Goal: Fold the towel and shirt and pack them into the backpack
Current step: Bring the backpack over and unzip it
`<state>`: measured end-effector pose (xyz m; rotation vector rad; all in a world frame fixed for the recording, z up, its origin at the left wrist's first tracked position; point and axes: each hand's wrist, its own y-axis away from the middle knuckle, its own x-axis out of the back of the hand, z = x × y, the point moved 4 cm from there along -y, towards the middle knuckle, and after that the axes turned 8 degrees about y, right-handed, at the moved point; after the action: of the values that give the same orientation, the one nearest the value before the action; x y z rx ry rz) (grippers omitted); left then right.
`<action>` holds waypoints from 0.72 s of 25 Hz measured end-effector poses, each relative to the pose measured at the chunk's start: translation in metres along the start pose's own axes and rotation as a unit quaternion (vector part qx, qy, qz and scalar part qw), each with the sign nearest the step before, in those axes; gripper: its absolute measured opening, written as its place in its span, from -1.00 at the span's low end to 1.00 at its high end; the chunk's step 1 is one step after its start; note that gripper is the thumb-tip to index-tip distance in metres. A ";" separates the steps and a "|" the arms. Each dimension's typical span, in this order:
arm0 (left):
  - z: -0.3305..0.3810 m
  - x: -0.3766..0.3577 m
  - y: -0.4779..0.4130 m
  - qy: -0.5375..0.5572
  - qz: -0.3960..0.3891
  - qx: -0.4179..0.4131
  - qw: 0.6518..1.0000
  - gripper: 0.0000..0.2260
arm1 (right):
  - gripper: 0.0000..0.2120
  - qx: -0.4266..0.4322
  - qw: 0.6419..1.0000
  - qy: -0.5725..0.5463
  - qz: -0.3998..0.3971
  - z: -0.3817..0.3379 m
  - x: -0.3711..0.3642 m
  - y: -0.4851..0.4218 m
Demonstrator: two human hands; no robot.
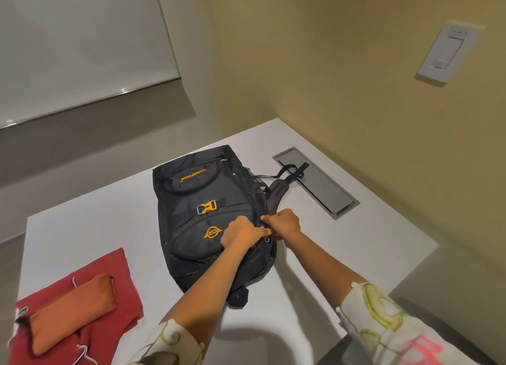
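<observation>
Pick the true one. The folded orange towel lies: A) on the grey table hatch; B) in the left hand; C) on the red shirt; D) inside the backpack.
C: the orange towel lies on top of the red shirt, apart from the black backpack.

Backpack (191,228): black, with orange lettering and an orange round logo; its buckle (206,207), orange and grey. Shirt (109,271): dark red. Towel (74,315): burnt orange. Counter (342,249): white; its inset panel (317,184), grey. My sleeves (383,323): off-white, printed in yellow-green and pink.
</observation>
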<state>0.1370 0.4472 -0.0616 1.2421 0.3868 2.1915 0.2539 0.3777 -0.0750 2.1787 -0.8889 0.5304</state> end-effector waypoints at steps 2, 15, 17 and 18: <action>0.003 -0.001 0.004 -0.010 0.036 0.004 0.999 -0.49 | -0.65 -0.001 1.000 0.009 0.002 -0.004 -0.006 -0.003; 0.006 -0.007 0.007 0.036 0.064 0.042 0.996 -0.51 | -0.79 -0.043 0.999 0.004 -0.033 -0.004 -0.006 -0.017; 0.000 -0.012 0.004 0.093 0.044 0.073 0.992 -0.49 | -0.80 -0.044 0.998 -0.004 -0.039 -0.002 -0.006 -0.020; -0.004 -0.014 0.003 0.126 0.032 0.087 0.988 -0.48 | -0.81 -0.043 0.998 -0.006 -0.042 -0.002 -0.006 -0.020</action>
<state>0.1384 0.4364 -0.0715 1.0802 0.6603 2.4209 0.2645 0.3922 -0.0865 2.1324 -0.8069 0.4316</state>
